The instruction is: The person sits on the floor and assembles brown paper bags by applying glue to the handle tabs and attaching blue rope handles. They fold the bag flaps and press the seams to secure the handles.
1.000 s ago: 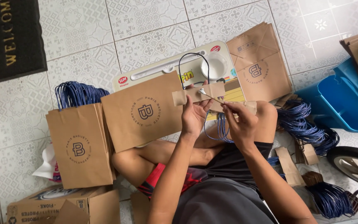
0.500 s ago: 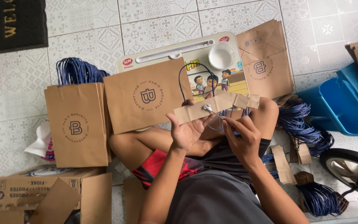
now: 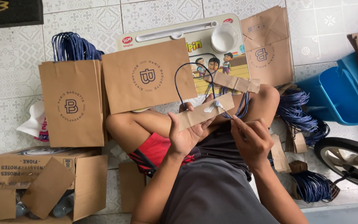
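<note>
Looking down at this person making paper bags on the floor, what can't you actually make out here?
All in the head view:
- Left hand: its palm, hidden behind the brown paper strip it holds.
- Right hand: whether the fingertips pinch anything; too small to tell.
- Cardboard box: its contents, shadowed under a flap.
- Wheel: cut off by the right edge.
- Blue bin: its inside, covered partly by brown paper.

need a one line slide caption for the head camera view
Left hand holds a brown paper strip dabbed with white glue, right hand beside it, blue cord handle looping above.
</note>
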